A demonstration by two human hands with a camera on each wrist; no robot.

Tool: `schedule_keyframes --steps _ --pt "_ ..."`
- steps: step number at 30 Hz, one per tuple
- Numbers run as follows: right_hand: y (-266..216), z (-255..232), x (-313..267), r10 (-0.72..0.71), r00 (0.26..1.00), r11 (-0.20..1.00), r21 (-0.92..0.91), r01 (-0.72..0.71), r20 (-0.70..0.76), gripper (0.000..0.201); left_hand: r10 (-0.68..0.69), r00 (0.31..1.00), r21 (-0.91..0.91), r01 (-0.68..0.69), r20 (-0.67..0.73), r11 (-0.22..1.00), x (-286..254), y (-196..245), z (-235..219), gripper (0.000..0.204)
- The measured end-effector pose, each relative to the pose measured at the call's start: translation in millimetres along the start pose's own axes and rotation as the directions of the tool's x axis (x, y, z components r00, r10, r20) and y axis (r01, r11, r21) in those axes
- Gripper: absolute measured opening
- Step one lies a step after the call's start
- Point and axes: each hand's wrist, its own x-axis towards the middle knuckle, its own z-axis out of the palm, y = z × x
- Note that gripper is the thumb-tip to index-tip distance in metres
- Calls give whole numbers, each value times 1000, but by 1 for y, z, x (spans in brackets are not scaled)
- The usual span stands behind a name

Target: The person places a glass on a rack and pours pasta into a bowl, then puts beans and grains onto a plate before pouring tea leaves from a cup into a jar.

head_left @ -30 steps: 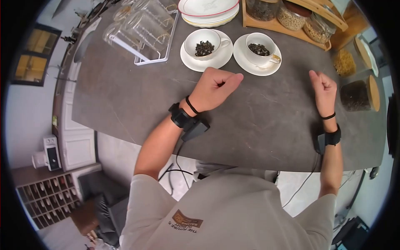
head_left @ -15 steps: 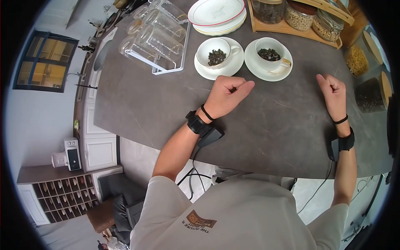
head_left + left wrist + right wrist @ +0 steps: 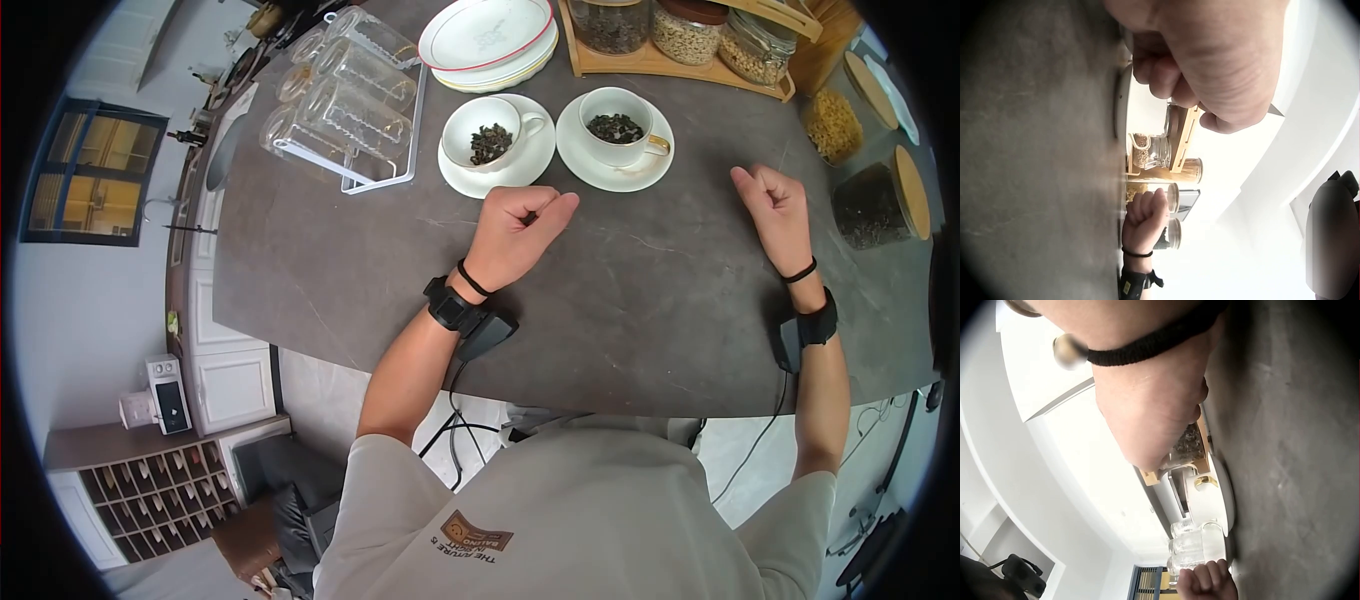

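Both hands are curled into fists over the grey table, and neither holds anything. In the head view my left hand (image 3: 512, 240) is just in front of a white cup (image 3: 459, 135) on a saucer (image 3: 538, 160), with dark dried leaves (image 3: 490, 145) inside. Farther right, my right hand (image 3: 778, 215) lies apart from everything, nearest a lidded jar of dark contents (image 3: 868, 208). Between the hands and toward the back, a second white cup (image 3: 618, 153) with a gold-marked handle sits on its own saucer (image 3: 640, 180), also containing dark leaves (image 3: 614, 128).
A white rack of upturned glass mugs (image 3: 365, 110) stands at back left. Behind the cups are stacked plates (image 3: 485, 35). A wooden shelf (image 3: 680, 72) with several jars fills the back right, beside a container of yellow pasta-like pieces (image 3: 833, 125). The table's (image 3: 620, 400) front edge runs before the person.
The head view shifts to one side and partly back. Both fists keep about the same place relative to the cups, and nothing on the table has moved.
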Motion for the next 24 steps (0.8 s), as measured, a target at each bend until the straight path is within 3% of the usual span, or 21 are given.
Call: schedule_keyframes --steps 24 --pt "-11 -1 0 46 999 999 -29 -45 17 53 -11 1000 -20 12 19 1000 0 0 -1 42"
